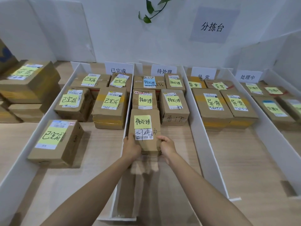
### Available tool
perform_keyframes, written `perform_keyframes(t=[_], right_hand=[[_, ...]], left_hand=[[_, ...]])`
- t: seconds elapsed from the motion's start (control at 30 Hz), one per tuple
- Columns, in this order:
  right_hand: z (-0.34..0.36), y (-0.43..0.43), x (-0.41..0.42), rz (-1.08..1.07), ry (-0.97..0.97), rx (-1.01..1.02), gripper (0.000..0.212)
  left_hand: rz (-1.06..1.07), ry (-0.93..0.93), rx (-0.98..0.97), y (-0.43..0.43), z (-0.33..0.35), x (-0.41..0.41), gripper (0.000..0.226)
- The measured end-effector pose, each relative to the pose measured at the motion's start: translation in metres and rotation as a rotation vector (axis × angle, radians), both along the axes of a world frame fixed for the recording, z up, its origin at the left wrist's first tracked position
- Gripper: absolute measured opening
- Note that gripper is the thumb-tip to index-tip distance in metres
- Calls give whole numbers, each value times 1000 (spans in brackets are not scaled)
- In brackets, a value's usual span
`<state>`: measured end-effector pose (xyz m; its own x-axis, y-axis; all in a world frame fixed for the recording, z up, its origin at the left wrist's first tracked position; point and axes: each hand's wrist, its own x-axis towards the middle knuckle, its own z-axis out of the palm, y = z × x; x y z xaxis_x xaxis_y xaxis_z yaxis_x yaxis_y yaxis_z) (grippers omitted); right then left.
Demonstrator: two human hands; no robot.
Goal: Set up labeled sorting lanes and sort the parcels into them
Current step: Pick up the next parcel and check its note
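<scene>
Parcel: brown box with a yellow 待处理 note facing up, clasped at its near end. I can't tell whether it rests on the table or hangs just above it.
Left grip: the left grip is wrapped round the near left corner.
Right grip: the right grip is curled round the near right corner.
Why so: holding the near end lets the far end lead, I'd judge, and keeps the note readable.
Lane: the sign beyond the grips bears the same words as the note, so this looks like the proper lane.
Neighbours: four like-marked boxes just beyond the grips are packed to the back, leaving room nearer.
Divider: the white wall right of the grips keeps the 异常 boxes apart.
Stack: a pile far left of the grips, outside the lanes, is probably unsorted.
</scene>
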<state>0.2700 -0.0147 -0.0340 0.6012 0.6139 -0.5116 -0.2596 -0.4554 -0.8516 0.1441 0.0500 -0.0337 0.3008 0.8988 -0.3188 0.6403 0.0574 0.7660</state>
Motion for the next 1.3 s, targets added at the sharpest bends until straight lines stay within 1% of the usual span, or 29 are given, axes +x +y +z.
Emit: perform_keyframes(t=[0.1,0.27,0.37,0.47,0.57,0.7,0.8,0.9,1.07,1.2,1.3], right_hand=[[1,-1,0,48,-3,-29,48],[9,-2,-1,97,-103,-63,40],[11,-2,-7,122,-254,-85,29],[22,-4,-15,155,-406,-115,17],[38,-5,-24,204,-536,-134,14],[61,-1,-38,224,-614,-112,22],[78,4,-50,236,-650,-71,26],[94,7,-63,248,-659,-10,30],[118,8,-85,269,-660,98,30],[136,3,-105,306,-619,156,31],[149,-3,-124,330,-633,199,32]], left_hand=[[3,-23,11,1,0,-1,42],[-74,-42,54,10,3,-7,29],[-75,-77,81,14,11,-12,33],[-84,-91,60,15,23,-21,40],[-134,-98,105,22,30,-37,35],[-179,-62,230,34,46,-63,25],[-203,-62,281,37,66,-80,27],[-180,-30,322,40,86,-93,31],[-171,-41,361,36,115,-120,39],[-105,-58,397,25,136,-143,41],[-74,-64,417,16,146,-163,39]])
